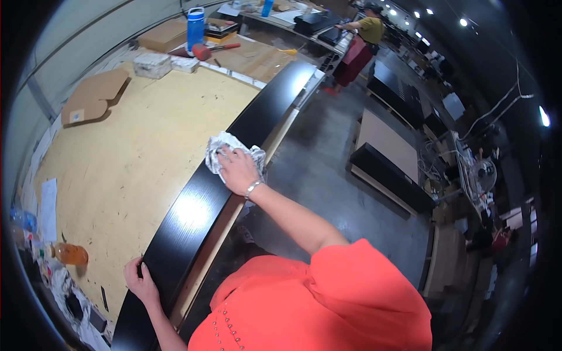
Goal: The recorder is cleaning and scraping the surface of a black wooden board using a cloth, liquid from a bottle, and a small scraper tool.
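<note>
A long black board with a glossy wood-grain face lies along the near edge of the worktable, running from the lower left to the upper right. My right hand presses a crumpled white patterned rag onto the middle of its face, fingers bent over the cloth. Lower down, my left hand grips the board's far edge, its fingertips partly out of sight over that edge.
On the yellowish worktable lie a cardboard piece, wrapped blocks and a red mallet. A blue bottle stands behind; an orange drink bottle is at left. Another person works beyond; black panels stand right.
</note>
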`<control>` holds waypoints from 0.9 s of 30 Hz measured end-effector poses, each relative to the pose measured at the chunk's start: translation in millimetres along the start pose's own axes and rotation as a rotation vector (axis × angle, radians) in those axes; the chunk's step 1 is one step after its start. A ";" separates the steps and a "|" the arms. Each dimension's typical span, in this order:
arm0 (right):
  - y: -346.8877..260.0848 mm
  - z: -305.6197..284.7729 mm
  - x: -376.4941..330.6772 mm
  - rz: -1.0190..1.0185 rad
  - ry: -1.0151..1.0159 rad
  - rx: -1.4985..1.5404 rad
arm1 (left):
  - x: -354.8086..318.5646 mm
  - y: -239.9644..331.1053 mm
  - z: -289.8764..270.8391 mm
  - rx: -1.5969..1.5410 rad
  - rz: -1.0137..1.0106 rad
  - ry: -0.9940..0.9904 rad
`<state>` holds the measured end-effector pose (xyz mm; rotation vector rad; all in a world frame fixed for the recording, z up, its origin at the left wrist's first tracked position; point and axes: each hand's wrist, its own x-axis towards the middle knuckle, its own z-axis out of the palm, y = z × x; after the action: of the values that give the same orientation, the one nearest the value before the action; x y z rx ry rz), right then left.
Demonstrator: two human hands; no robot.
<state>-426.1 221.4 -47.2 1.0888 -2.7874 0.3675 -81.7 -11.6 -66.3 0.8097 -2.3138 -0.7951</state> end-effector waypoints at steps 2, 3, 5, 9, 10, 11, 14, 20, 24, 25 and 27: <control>-13.5 2.5 6.4 0.018 -0.124 0.110 | 5.8 3.9 7.0 -0.011 0.020 -0.020; -30.9 19.3 -3.0 -0.030 -0.119 0.227 | 7.0 3.4 8.7 -0.019 0.033 -0.030; -73.6 19.0 -24.9 -0.476 -0.151 0.074 | 4.9 -3.0 6.7 -0.010 0.025 -0.024; -58.8 30.1 -26.2 -0.576 0.152 0.218 | 0.7 -6.5 0.4 -0.011 0.009 -0.026; -45.5 30.0 -15.2 -0.513 0.068 0.233 | 1.6 -7.9 0.6 -0.015 0.018 -0.023; -30.6 29.9 -2.7 -0.453 -0.015 0.251 | 0.8 -7.3 1.0 -0.013 0.017 -0.024; 29.4 29.0 43.4 -0.362 0.008 0.180 | 1.0 -7.3 1.3 0.058 -0.009 -0.043; 205.8 -0.7 140.9 -0.049 -0.012 0.023 | -7.4 -11.7 -1.6 0.340 -0.082 -0.040; 330.7 11.9 202.0 0.174 0.088 -0.125 | -8.8 -3.4 28.8 0.656 -0.286 -0.030; 332.5 11.9 206.5 0.184 0.145 -0.128 | -7.9 15.0 39.7 0.705 -0.257 0.052; 281.2 -28.2 209.0 0.026 -0.319 0.041 | 6.3 66.5 79.8 0.677 -0.261 -0.013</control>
<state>-769.7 293.2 -27.6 1.2188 -3.0847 0.2755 -162.1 54.2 -72.6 1.4123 -2.5390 -0.0853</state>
